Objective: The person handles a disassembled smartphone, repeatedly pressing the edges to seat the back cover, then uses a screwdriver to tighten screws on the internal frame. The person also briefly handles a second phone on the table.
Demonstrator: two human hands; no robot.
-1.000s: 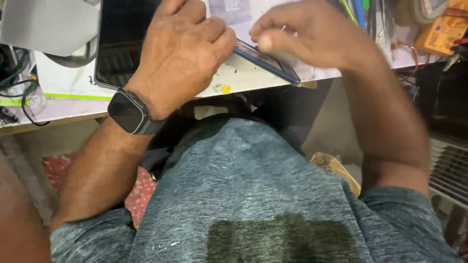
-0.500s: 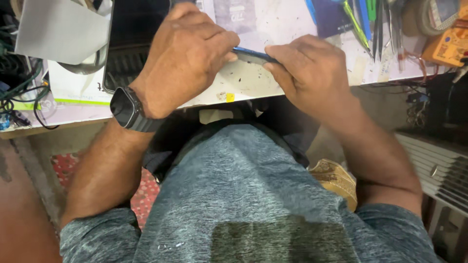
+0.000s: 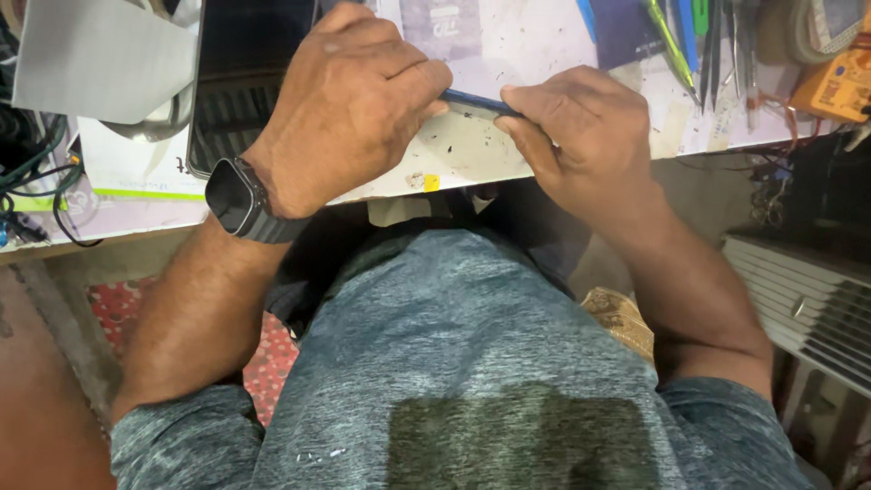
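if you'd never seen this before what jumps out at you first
First, the two hands meeting at the bench's near edge: the left hand and right hand pinch a thin blue phone edge-on between them. Next, the black watch on the left wrist. Then the clutter: a row of tools at the top right, a yellow meter in the far right corner, and tangled cables on the left.
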